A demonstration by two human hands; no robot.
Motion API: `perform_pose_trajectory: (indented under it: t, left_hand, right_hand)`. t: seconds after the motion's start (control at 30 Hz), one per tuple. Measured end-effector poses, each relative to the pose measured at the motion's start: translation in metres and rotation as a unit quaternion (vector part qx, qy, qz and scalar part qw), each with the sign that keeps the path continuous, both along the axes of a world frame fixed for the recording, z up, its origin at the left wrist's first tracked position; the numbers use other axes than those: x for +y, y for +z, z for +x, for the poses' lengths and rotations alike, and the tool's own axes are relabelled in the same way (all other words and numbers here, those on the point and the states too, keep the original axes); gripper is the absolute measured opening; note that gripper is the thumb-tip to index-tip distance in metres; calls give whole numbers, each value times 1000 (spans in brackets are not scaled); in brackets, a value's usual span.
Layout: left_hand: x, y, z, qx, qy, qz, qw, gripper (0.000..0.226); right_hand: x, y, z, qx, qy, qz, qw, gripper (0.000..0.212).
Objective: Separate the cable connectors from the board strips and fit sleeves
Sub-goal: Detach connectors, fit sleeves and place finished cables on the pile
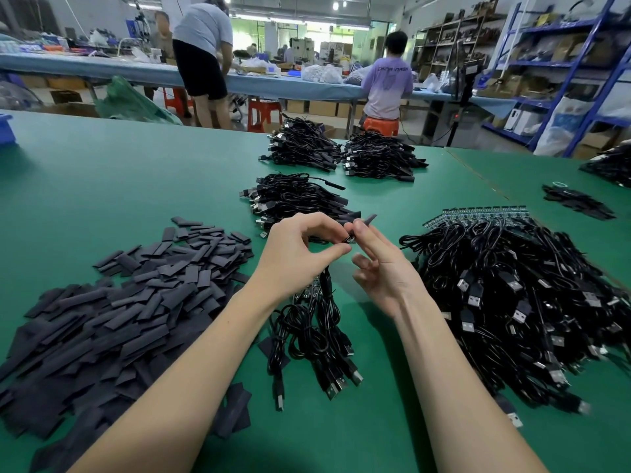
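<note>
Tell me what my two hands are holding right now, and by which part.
Left hand pinches a small dark connector piece by its near end; right hand pinches a dark flat sleeve by its lower end.

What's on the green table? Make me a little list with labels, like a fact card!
table: green mat
left side: heap of flat dark sleeves
right side: big pile of black cables on a board strip
middle, far: bundles of sleeved cables
left hand: pinches a small connector
right hand: holds a sleeve at the connector
under the hands: a bunch of cables hanging down
</note>
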State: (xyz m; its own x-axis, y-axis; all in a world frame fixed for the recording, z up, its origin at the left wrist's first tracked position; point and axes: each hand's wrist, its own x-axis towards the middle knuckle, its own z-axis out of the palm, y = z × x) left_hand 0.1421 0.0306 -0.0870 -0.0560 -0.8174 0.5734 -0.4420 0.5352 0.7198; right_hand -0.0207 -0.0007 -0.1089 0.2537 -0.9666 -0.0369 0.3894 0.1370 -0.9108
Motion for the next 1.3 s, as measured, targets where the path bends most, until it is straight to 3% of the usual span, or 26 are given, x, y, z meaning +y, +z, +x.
perform_pose_trajectory:
  t: [0.13,0.27,0.57,0.73,0.9,1.03,1.3]
  left_hand:
    - [0,-2,-2,16,4,-1,1000,13]
    - [1,-2,-2,36,1,10,999,12]
    - [0,-3,-3,42,-7,12,999,12]
    - [-1,-3,-3,57,-13,13,998,13]
    - [-1,-3,-2,66,-11,25,997,13]
    - [-2,-6,-6,69,16,38,997,14]
    - [-5,-9,-8,112,10,70,991,11]
  right_hand:
    - [0,3,-3,8,-3,-10,1000,71]
    - [-1,8,-13,43,-4,-40,998,39]
    - [2,8,-15,56,-18,-29,998,23]
    - [3,5,-8,47,-17,-25,998,35]
    - [4,6,-5,45,-19,-25,999,33]
    - [5,7,-1,54,-84,-56,993,16]
    - [5,6,8,36,-176,-120,976,22]
